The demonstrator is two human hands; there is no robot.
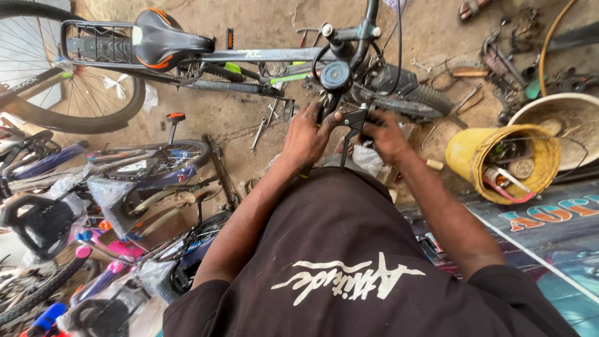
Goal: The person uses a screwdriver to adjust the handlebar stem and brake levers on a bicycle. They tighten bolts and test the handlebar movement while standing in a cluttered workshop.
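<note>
Both hands are up at the front of a grey metal bicycle (268,55) that stands on the dirt floor. The left hand (306,134) is curled shut around the black handlebar grip (327,111), with its fingers wrapped over it. The right hand (385,133) is just beside it, and its fingers pinch a small black metal brake lever (354,118) that sits between the two hands. How tight that pinch is cannot be told.

Right above the hands is a round dark blue bell (336,76) on the bar. Just under the hands is a bit of clear crumpled plastic (368,159). Far off to the left of the hands is the black and orange bike seat (167,39). To the right of the hands stands a yellow plastic bucket (474,153) full of tools. Small bikes in wrapping (125,187) lie low and to the left.
</note>
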